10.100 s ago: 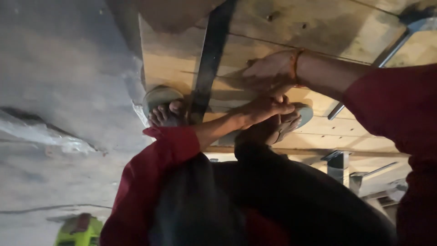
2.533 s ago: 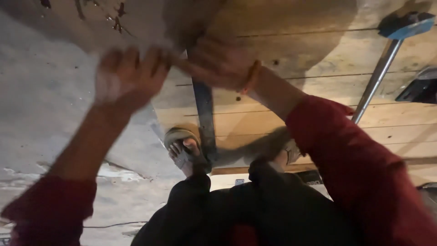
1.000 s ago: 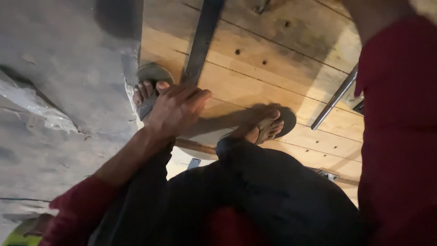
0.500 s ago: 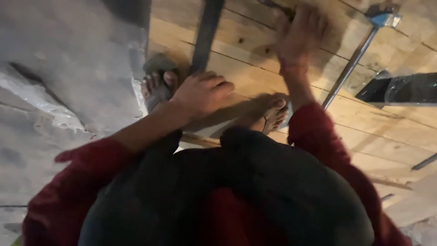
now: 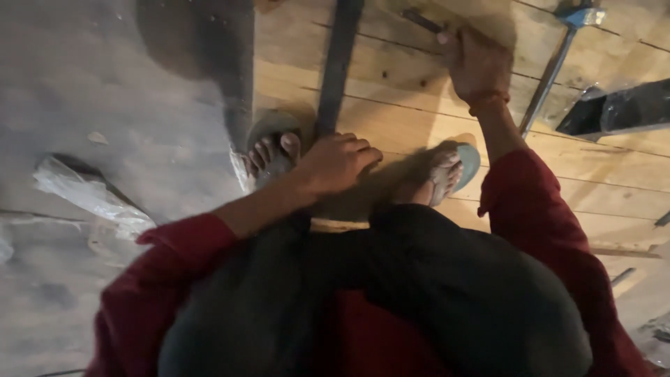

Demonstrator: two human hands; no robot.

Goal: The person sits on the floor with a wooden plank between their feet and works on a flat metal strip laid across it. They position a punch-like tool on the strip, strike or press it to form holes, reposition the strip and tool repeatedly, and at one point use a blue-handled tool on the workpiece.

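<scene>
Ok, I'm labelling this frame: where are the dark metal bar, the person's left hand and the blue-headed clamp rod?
dark metal bar (image 5: 340, 59), head view, mid-length of its flat face.
left hand (image 5: 338, 162), head view, back of the hand.
blue-headed clamp rod (image 5: 550, 73), head view, middle of the shaft.

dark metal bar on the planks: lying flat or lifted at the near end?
Flat. The metal bar lies along the wooden panel; the left hand covers its near end.

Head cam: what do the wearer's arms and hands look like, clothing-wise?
Both arms wear dark red long sleeves. The left sleeve is pushed up, leaving the forearm bare. The left hand is bare, with no glove or ring visible. The right hand is also bare, with an orange band around the wrist.
</scene>
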